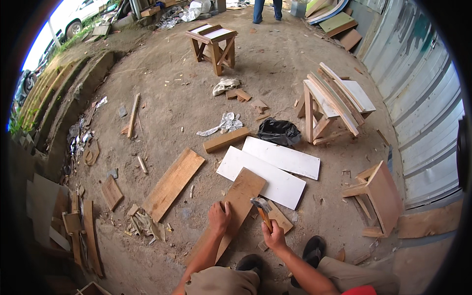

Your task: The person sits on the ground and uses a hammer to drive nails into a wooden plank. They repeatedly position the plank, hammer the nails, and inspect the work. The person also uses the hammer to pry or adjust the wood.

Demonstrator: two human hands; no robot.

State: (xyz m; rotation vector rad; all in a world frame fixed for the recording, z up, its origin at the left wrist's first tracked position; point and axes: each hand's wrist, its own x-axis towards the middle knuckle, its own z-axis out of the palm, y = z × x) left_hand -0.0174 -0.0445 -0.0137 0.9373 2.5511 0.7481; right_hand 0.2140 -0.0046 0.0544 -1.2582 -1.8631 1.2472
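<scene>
A long brown wooden board (244,191) lies slanting in front of me, its far end overlapping a white board (265,176). My left hand (219,216) is closed at this board's left edge, fingers curled against the wood; whether a small piece sits between the fingertips is too small to tell. In my right hand (275,237) is a hammer (264,214), gripped by its orange-brown handle. The dark hammer head is beside the board's right edge, over a shorter wooden piece (281,217) on the ground.
A second white board (290,157), a light brown plank (174,184), a wood block (226,140) and a black plastic bag (279,132) lie ahead. Wooden stools (211,33) stand beyond and to the right (378,196). A metal sheet wall (423,108) runs along the right. Another person's legs (268,11) show far ahead.
</scene>
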